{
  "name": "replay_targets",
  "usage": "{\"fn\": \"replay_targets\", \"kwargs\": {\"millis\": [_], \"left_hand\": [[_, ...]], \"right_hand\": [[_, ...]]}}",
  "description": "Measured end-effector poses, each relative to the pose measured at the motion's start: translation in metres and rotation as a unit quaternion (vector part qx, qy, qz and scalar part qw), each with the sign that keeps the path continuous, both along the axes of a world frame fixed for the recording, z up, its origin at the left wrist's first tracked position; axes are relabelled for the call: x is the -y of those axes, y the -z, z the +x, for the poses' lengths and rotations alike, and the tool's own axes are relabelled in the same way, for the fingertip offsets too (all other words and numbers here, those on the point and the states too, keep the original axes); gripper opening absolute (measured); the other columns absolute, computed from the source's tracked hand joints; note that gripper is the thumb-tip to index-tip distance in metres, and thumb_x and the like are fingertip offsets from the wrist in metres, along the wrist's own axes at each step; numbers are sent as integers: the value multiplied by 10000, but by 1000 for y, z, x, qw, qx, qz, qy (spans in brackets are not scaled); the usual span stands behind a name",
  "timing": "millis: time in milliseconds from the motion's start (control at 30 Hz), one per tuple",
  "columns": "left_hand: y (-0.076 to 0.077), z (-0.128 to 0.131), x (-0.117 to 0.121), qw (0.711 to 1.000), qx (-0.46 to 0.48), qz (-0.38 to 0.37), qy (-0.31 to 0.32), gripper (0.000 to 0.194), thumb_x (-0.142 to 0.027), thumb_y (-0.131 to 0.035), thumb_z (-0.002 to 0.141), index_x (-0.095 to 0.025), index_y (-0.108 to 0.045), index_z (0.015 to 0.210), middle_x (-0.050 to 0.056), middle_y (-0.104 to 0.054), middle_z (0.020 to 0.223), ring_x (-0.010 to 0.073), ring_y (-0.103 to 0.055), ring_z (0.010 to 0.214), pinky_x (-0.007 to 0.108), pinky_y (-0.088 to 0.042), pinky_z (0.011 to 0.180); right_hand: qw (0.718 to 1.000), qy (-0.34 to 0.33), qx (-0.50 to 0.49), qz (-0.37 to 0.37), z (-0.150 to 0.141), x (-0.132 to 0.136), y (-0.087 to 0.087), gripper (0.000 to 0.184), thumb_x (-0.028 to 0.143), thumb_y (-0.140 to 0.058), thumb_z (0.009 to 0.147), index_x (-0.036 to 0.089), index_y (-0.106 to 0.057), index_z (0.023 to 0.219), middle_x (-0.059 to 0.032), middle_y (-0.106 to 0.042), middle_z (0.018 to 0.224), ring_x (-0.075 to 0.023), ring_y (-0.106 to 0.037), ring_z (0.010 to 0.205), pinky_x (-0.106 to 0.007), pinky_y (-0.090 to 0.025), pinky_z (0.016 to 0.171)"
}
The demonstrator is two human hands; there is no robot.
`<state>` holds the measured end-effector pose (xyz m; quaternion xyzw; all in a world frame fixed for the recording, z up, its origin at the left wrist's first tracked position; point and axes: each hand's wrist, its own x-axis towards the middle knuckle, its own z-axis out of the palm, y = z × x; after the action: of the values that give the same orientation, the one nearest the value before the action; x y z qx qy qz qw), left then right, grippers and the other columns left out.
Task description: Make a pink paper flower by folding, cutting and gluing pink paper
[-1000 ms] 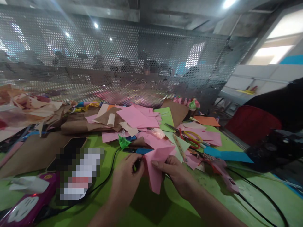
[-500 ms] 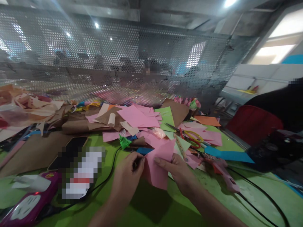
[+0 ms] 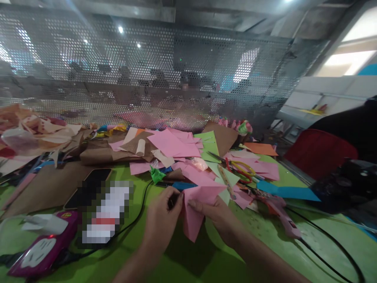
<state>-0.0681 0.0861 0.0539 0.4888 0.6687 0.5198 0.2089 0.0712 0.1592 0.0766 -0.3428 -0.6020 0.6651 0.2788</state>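
Note:
A sheet of pink paper (image 3: 194,220) is held between my two hands, above the green table near its front. My left hand (image 3: 165,212) pinches the sheet's left edge between thumb and fingertips. My right hand (image 3: 215,214) grips its right side, thumb on the near face and fingers behind, out of sight. The sheet is bent, with one corner pointing right and another pointing down. Just behind my hands lie a strip of blue paper (image 3: 184,186) and a crumpled green piece (image 3: 157,175).
Scissors with red and yellow handles (image 3: 243,169), a pink glue gun (image 3: 279,216) and stacked pink paper (image 3: 173,143) lie beyond my hands. To the left are a phone (image 3: 94,181) and a purple power strip (image 3: 44,249) with cables. A perforated metal screen (image 3: 132,78) stands behind.
The pink paper has turned and bent in my hands: its upper corner now leans right and its lower end comes to a point. Both hands keep hold of it.

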Motion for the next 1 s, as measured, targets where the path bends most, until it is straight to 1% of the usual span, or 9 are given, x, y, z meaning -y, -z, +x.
{"fn": "replay_targets", "kwargs": {"millis": [100, 200, 367, 533, 667, 767, 833, 900, 1000], "left_hand": [[1, 0, -1, 1000, 25, 9, -3, 219, -342, -502, 905, -209, -581, 750, -34, -580, 668, 153, -535, 649, 251, -372, 607], [1, -1, -3, 997, 74, 16, 8, 217, -357, -516, 894, -205, -613, 773, -17, -627, 726, 167, -564, 706, 260, -410, 649], [1, -1, -6, 981, 188, 11, 38, 178, -317, -577, 831, -183, -683, 879, 29, -708, 848, 204, -630, 811, 297, -474, 748], [2, 0, -7, 955, 273, 31, 113, 284, -223, -597, 796, -177, -695, 1058, 56, -731, 997, 209, -651, 927, 311, -492, 848], [4, 0, -6, 941, 309, 27, 136, 342, -203, -603, 785, -167, -676, 1118, 59, -730, 960, 164, -642, 774, 253, -503, 680], [5, -1, -6, 943, 302, 25, 135, 383, -180, -586, 785, -161, -658, 1160, 42, -720, 876, 107, -559, 583, 220, -447, 539], [6, -2, -7, 949, 288, 23, 128, 406, -171, -571, 792, -162, -641, 1192, 23, -704, 799, 92, -510, 521, 217, -419, 501], [7, -3, -8, 953, 278, 21, 114, 416, -161, -571, 786, -159, -636, 1197, 21, -699, 782, 98, -516, 532, 221, -426, 506], [6, -3, -9, 951, 291, 26, 104, 408, -153, -582, 765, -151, -647, 1168, 44, -716, 865, 110, -545, 578, 227, -454, 522]], "right_hand": [[997, 2, -25, -69, -2, 3, 1, 366, 463, -836, 619, 182, -744, 834, -64, -757, 866, -248, -674, 844, -379, -498, 830], [997, -3, -29, -76, -4, 4, 5, 355, 440, -848, 608, 174, -745, 820, -69, -756, 845, -247, -672, 827, -380, -499, 818], [999, 44, 5, 6, -3, -1, 11, 369, 454, -819, 640, 162, -734, 849, -71, -748, 859, -259, -660, 814, -369, -507, 766], [995, 65, 40, 66, -2, -6, 10, 395, 520, -754, 682, 151, -710, 818, -67, -732, 806, -266, -649, 782, -353, -504, 707], [994, 67, 36, 84, -3, -8, 9, 334, 500, -740, 702, 181, -705, 796, -49, -702, 738, -242, -622, 761, -321, -482, 662], [991, 59, 66, 95, -3, -9, 8, 353, 512, -731, 702, 179, -648, 619, -8, -599, 543, -178, -537, 561, -279, -402, 512], [993, 39, 73, 89, -3, -8, 6, 378, 521, -735, 691, 172, -631, 591, 13, -561, 496, -135, -473, 478, -258, -354, 462], [995, 9, 63, 74, -2, -8, 5, 374, 525, -731, 697, 158, -665, 673, 4, -598, 537, -122, -475, 472, -243, -345, 452], [997, -28, 49, 57, -1, -8, 5, 397, 518, -732, 712, 144, -690, 839, -24, -665, 646, -123, -521, 512, -229, -372, 468]]}}
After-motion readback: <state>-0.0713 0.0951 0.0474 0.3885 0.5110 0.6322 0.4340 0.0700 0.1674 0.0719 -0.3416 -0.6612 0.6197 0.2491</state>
